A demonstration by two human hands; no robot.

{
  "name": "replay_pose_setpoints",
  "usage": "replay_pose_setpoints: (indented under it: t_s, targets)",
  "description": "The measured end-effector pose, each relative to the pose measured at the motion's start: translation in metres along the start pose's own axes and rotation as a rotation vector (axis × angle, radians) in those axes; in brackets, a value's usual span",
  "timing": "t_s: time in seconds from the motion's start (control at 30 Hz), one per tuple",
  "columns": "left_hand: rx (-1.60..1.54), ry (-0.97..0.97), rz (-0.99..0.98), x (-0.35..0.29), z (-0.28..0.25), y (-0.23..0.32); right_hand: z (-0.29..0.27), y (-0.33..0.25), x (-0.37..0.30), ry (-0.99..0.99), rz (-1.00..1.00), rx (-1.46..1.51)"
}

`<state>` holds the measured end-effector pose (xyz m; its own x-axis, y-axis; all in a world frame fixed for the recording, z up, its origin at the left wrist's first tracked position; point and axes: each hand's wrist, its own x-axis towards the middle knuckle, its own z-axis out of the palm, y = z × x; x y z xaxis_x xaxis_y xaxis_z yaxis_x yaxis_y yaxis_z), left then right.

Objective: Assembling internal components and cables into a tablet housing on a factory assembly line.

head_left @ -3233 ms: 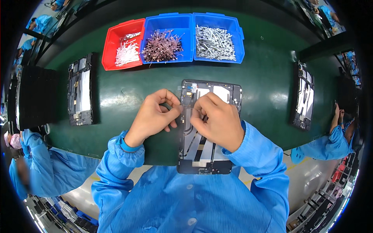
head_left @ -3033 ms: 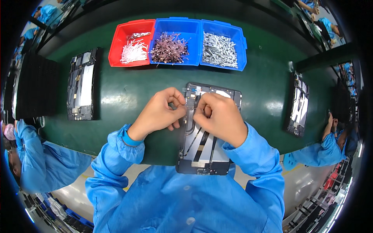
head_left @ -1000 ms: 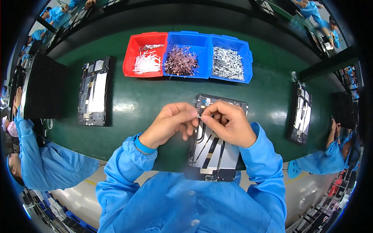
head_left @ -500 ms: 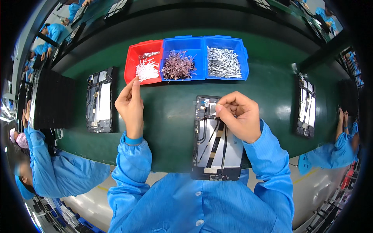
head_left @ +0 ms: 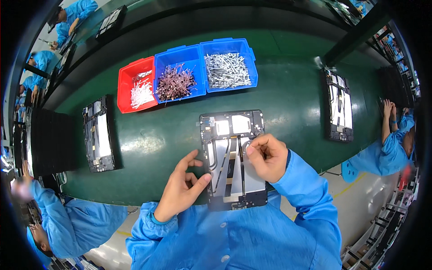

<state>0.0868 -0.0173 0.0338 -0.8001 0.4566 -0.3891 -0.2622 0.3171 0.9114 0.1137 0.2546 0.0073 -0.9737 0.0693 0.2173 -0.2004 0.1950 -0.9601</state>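
Right hand (head_left: 269, 157): While its thumb and forefinger pinch together above the right side of the open tablet (head_left: 222, 163), whatever may sit between them is too small to tell.
Left hand (head_left: 182, 191): Released, fingers parted, gripping nothing visible; its thumb tip is at the tablet's left edge, touching or not I cannot tell.
Tablet: Lies between the two hands, inner parts facing up, its far end reaching ahead of both.
Red bin (head_left: 127, 74): Ahead of the left hand and to its left, holding white strips (head_left: 142, 93).
Middle blue bin (head_left: 173, 58): Straight ahead of the left hand, holding tangled purple-brown wires (head_left: 175, 82).
Other blue bin (head_left: 231, 88): Ahead of the right hand and to its left, holding grey-white pieces (head_left: 227, 70).
Second tablet (head_left: 101, 139): Left of the left hand, and farther forward.
Third tablet (head_left: 338, 108): Ahead of the right hand, to its right.
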Motion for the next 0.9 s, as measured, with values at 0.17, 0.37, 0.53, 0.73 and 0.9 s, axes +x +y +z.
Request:
replay_pose_setpoints:
  t_s: [0.17,0.37,0.53,0.73,0.9]
  targets:
    - [-0.476,-0.135,-0.156,0.023,0.008,0.019,0.006,0.006,-0.004,0.041,-0.048,0.027]
    - [-0.588,-0.15,-0.156,0.023,0.027,0.02,0.0,-0.006,0.006,0.003,0.043,0.173]
    - [-0.287,0.125,0.403,0.002,0.002,0.041,-0.021,-0.078,0.037,-0.019,0.072,0.389]
    - [0.525,0.681,0.819,0.009,0.012,0.034,-0.007,-0.137,0.064,-0.321,-0.077,0.543]
    - [0.498,0.661,0.978,0.033,0.01,-0.003,0.022,-0.154,0.059,-0.381,0.064,0.734]
